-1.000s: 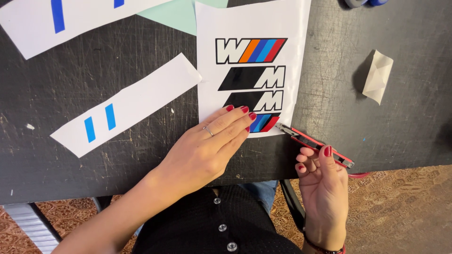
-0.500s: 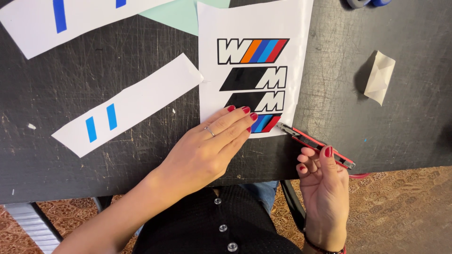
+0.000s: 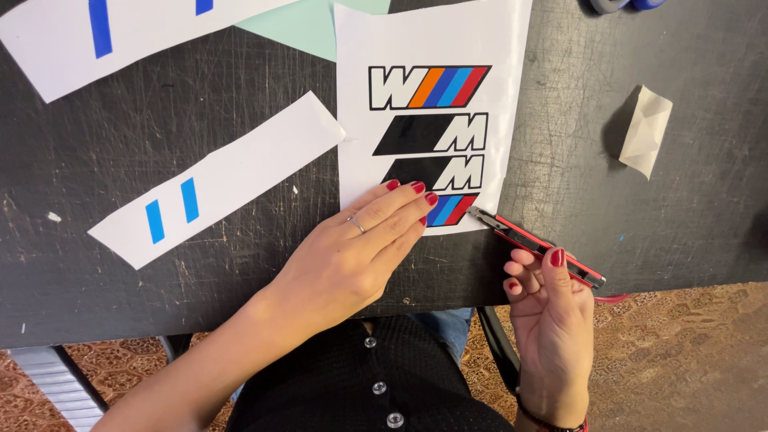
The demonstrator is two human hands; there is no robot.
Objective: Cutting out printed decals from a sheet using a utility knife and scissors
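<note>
A white sticker sheet (image 3: 432, 48) with several striped and black emblems lies on the scratched black table (image 3: 160, 120). My left hand (image 3: 360, 248) rests flat on the sheet's lower left corner, fingers together, fingertips beside the lowest blue-and-red emblem (image 3: 452, 210). My right hand (image 3: 552, 320) grips a red and black utility knife (image 3: 536, 244). Its blade tip touches the sheet's bottom right corner, just right of that lowest emblem.
A white paper strip with two blue bars (image 3: 216, 180) lies left of the sheet. A larger white piece with blue stripes (image 3: 96, 32) and a mint-green sheet (image 3: 300, 24) sit at the top. A folded white scrap (image 3: 646, 128) lies at right. The table edge runs below my hands.
</note>
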